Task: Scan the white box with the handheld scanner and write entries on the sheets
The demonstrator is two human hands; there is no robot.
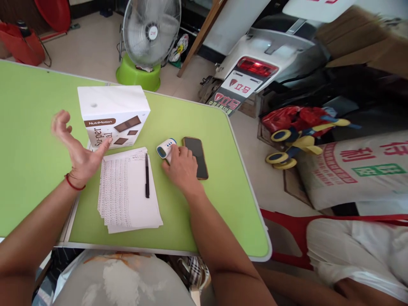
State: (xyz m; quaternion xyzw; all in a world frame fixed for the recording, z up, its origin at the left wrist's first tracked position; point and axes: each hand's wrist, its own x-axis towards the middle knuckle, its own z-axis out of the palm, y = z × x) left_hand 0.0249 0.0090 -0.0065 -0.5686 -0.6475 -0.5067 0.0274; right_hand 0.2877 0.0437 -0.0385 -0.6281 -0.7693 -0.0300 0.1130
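My left hand (80,151) is raised with its fingers spread, holding nothing, just in front of a white NutriMotion box (113,102). The thumb overlaps the lower front of the box; whether it touches cannot be told. My right hand (183,168) rests low over the green table, its fingers closed around the handle of a small white-and-blue infrared thermometer (165,147). Much of that handle is hidden under the fingers. Right beside this hand lies a dark smartphone (200,159). Between my arms is a stack of handwritten sheets (127,199) with a black pen (147,176) on top.
The green table (216,212) has a pale raised rim. Beyond it stand a fan (152,32) on a green stool (137,76) and a white scooter (255,59). At the right are a large printed sack (357,170) and a seated person in white (347,250).
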